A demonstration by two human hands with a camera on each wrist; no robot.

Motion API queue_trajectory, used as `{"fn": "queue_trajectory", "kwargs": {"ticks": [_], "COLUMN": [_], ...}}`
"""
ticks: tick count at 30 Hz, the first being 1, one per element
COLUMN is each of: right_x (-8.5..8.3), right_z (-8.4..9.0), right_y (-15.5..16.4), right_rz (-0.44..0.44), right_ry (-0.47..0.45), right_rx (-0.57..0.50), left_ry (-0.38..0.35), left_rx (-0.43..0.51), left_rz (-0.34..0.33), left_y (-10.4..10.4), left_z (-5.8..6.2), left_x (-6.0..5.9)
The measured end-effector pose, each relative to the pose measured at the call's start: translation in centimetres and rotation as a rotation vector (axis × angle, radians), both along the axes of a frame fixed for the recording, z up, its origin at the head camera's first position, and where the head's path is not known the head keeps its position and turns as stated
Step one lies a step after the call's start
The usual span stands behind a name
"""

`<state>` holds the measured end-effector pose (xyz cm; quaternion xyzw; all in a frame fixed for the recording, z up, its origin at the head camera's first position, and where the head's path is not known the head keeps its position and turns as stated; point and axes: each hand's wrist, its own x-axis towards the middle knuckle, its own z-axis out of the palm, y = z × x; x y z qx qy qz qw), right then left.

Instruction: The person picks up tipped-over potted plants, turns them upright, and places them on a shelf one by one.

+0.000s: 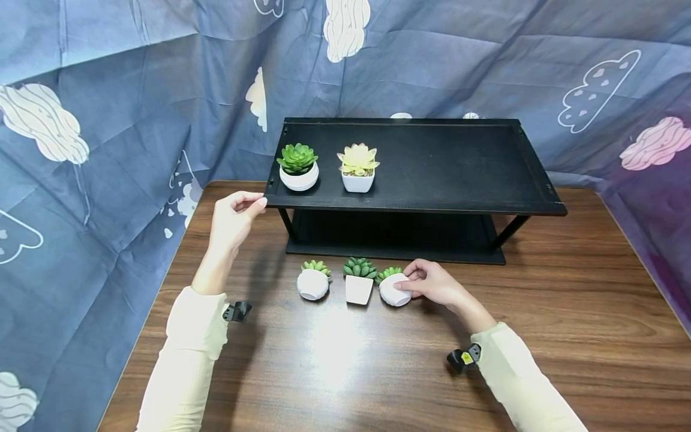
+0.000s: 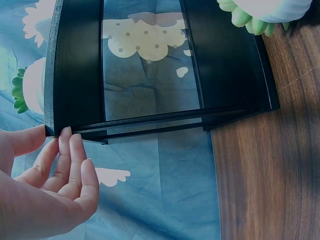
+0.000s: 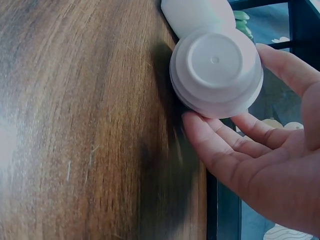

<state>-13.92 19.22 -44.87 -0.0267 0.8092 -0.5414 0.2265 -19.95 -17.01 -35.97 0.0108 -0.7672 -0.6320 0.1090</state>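
My left hand pinches the front left corner of a two-tier black shelf, thumb above and fingertips below the board in the left wrist view. With the thumb and fingers of my right hand I grip a round white potted succulent. It is tipped so its base faces the right wrist camera, its green leaves pointing toward the shelf. Left of it, a square white potted succulent and another round white potted succulent lie tipped the same way on the table.
On the shelf's top board stand a green succulent in a round white pot and a yellow succulent in a square white pot. A blue cloud-print cloth hangs behind the wooden table.
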Motion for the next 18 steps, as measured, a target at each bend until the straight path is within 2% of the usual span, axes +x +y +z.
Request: {"fn": "queue_trajectory", "kwargs": {"ticks": [6,13,18], "right_x": [-0.18,-0.25,-0.25], "right_z": [-0.2,-0.15,-0.1], "right_y": [0.44,0.77,0.96], "right_rz": [0.019,0.025,0.037], "right_ry": [0.003,0.075,0.095], "right_rx": [-0.019,0.03,0.012], "left_ry": [0.0,0.003,0.009], "left_rx": [0.007,0.008,0.012], "left_rz": [0.002,0.001,-0.004], "left_y": [0.06,-0.01,-0.02], "left_z": [0.02,0.03,0.0], "left_x": [-0.06,-0.04,-0.04]}}
